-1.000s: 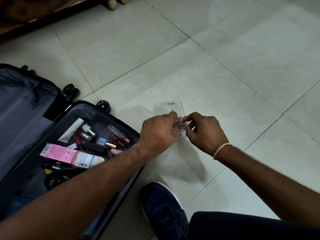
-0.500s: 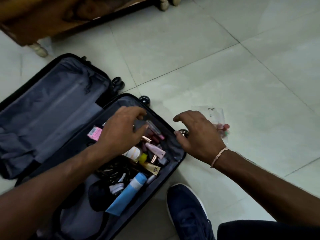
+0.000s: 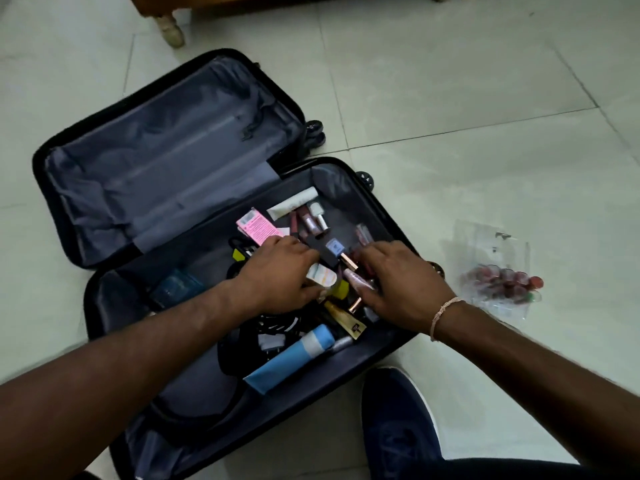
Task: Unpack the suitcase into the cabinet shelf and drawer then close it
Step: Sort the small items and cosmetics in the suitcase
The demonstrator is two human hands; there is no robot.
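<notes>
Suitcase [image 3: 69, 161] lies open flat on the tile floor [image 3: 450, 81], lid half on the left with bare grey lining, packed half nearer you. A wooden cabinet leg [image 3: 171, 31] stands on the floor just beyond the lid.

Low in the packed half: a blue tube [image 3: 294, 358] lying diagonally, black cables [image 3: 273, 323] above it, a dark blue box [image 3: 176, 285] to their left. A pink box [image 3: 259, 228] sits near the hinge, touching the knuckle side of your left hand. Past it, a white tube [image 3: 294, 204] and a cluster of small bottles [image 3: 310, 218] against the far wall.

Your left hand [image 3: 277, 271] is palm down over the cosmetics pile, fingers curled in among the items; can't tell if it grips anything. A black case [image 3: 320, 252] with a blue label pokes out between your two hands, a gold-capped stick [image 3: 348, 261] touching it.

Your right hand [image 3: 401, 285] is also palm down on the pile, fingers spread fairly wide, tips buried among the tubes; can't tell what it holds, if anything. Thread band [image 3: 441, 317] on that wrist.

Right of the suitcase, apart from it, a clear bag [image 3: 491, 251] lies on the floor with small red items [image 3: 502, 277] inside. Your dark blue shoe [image 3: 398, 420] is at the bottom, just beside the suitcase edge.
</notes>
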